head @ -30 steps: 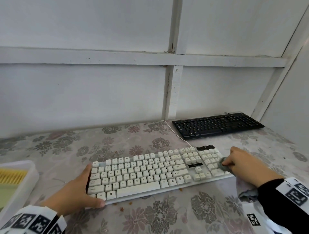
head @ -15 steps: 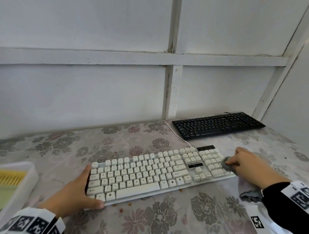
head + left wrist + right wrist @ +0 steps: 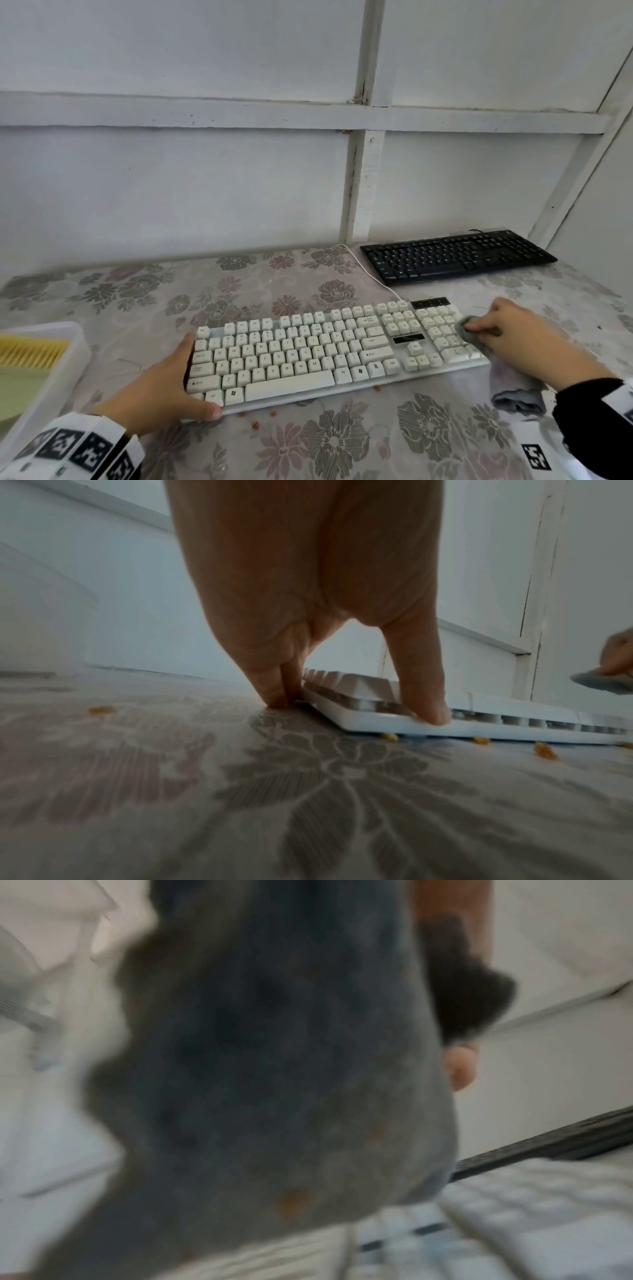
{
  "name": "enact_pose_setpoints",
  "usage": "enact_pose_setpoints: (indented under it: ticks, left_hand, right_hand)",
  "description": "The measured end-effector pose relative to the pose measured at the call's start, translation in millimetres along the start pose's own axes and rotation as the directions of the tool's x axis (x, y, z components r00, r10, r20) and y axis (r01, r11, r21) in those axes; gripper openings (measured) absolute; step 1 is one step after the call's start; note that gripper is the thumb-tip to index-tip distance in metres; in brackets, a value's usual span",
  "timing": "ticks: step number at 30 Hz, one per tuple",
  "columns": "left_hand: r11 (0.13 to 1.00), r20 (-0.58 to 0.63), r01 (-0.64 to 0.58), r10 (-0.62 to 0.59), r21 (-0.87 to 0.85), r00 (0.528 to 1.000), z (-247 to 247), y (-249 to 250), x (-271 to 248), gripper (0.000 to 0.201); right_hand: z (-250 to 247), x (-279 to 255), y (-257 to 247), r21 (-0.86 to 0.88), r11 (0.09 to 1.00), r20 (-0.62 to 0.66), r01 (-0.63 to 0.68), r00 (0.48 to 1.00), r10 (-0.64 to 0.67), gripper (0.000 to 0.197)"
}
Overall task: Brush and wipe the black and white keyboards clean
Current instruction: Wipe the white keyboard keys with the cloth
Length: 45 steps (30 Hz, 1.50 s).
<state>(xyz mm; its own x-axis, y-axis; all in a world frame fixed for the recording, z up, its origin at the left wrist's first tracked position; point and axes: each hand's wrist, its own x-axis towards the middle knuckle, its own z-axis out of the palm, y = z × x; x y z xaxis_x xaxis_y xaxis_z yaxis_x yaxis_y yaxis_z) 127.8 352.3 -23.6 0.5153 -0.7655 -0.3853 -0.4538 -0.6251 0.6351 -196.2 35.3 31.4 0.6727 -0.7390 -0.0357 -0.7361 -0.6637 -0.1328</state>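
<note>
1. The white keyboard [image 3: 329,353] lies flat on the desk [image 3: 171,301] between the two hands. I judge it light and rigid, apt to slide on the smooth flowered covering under a sideways wipe, so it wants bracing at one end.
2. The left hand [image 3: 164,387] does that bracing: its fingers [image 3: 274,685] lie fairly straight against the keyboard's left end, tips on the desk, and its thumb presses on the near front edge. It clamps the corner rather than lifting it.
3. The right hand [image 3: 513,332] pinches a grey cloth [image 3: 469,329] in curled fingers and presses it on the keypad at the keyboard's right end. The cloth looks soft and limp; its loose tail trails under the wrist onto the desk. A bunched pad under the fingertips should reach between keys better than a flat sheet.
4. The keycaps likely rock or pop off under a hard sideways snag, so light pressure seems wise.
5. The black keyboard [image 3: 455,255] lies beyond the right hand, well apart, untouched.
6. Count: two keyboards, one cloth, one white tray [image 3: 51,370] left of the left hand, holding yellow bristles. Several orange crumbs [image 3: 544,750] lie near the left thumb.
</note>
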Motion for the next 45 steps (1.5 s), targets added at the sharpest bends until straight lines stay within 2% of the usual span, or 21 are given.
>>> enact_pose_setpoints:
  ticks: [4,7,11,15,16,19,21,23,26,29,33,38,40,42,45]
  left_hand:
    - [1.000,-0.013,0.018,-0.018,0.012,1.000,1.0,-1.3,0.1,0.151]
    - [0.999,-0.012,0.039,-0.039,0.011,0.999,2.0,1.7,-0.4,0.143]
    - [0.996,-0.015,0.083,-0.083,0.015,0.996,3.0,4.7,-0.7,0.134]
    - [0.998,0.026,0.051,-0.052,0.036,0.998,1.1,9.7,-4.1,0.162]
    - [0.997,0.021,0.045,-0.046,0.056,0.999,1.4,10.2,-3.8,0.160]
    - [0.996,-0.016,0.043,-0.042,0.077,0.999,3.3,9.9,-1.9,0.138]
    - [0.995,-0.032,0.056,-0.054,0.085,0.998,3.3,8.1,-1.7,0.133]
    - [0.994,-0.041,0.057,-0.054,0.088,0.998,3.0,8.2,-3.7,0.132]
    - [0.996,-0.049,0.025,-0.021,0.082,0.999,4.5,7.1,-3.5,0.129]
    - [0.997,-0.041,0.023,-0.020,0.074,0.999,3.4,6.3,-3.8,0.130]
    - [0.998,-0.016,0.035,-0.035,0.043,0.999,1.8,5.2,-3.8,0.135]
    - [0.996,0.000,0.066,-0.067,0.054,0.998,1.2,7.7,-4.6,0.133]
    - [0.996,-0.004,0.077,-0.077,0.049,0.997,1.1,7.3,-3.8,0.134]
    - [0.997,-0.006,0.071,-0.071,0.035,0.997,0.3,5.7,-2.8,0.138]
    - [0.999,-0.003,0.022,-0.022,0.027,1.000,0.3,1.9,-1.8,0.155]
  right_hand:
    - [2.2,0.7,-63.7,0.102,0.976,0.008,0.193,0.981,-0.195,0.021]
    - [7.8,-4.3,-118.6,0.206,0.913,0.020,0.352,0.931,-0.364,0.024]
    - [22.8,-12.4,-190.3,0.245,0.777,0.052,0.580,0.792,-0.608,0.025]
    - [41.4,-14.0,-249.5,0.210,0.648,0.049,0.732,0.654,-0.755,0.023]
    - [44.5,-13.9,-261.0,0.199,0.633,0.054,0.749,0.636,-0.770,0.023]
    - [54.9,-12.0,-283.2,0.149,0.627,0.095,0.764,0.620,-0.779,0.023]
    - [60.7,-10.8,-288.0,0.126,0.650,0.130,0.750,0.637,-0.760,0.026]
    - [63.5,-11.0,-288.9,0.116,0.669,0.128,0.734,0.657,-0.743,0.027]
    - [62.3,-16.1,-287.3,0.070,0.666,0.109,0.742,0.658,-0.745,0.027]
    - [62.1,-19.7,-278.1,0.068,0.694,0.085,0.717,0.688,-0.720,0.026]
    - [62.2,-18.9,-253.2,0.065,0.701,0.074,0.710,0.697,-0.713,0.021]
    - [47.9,-5.3,-214.9,0.075,0.768,0.125,0.636,0.758,-0.640,0.022]
    - [39.5,-2.8,-212.0,0.120,0.753,0.124,0.648,0.742,-0.659,0.022]
    - [34.7,-6.2,-223.1,0.193,0.700,0.089,0.687,0.698,-0.710,0.021]
    - [40.1,-13.3,-253.7,0.248,0.628,0.064,0.737,0.634,-0.770,0.022]
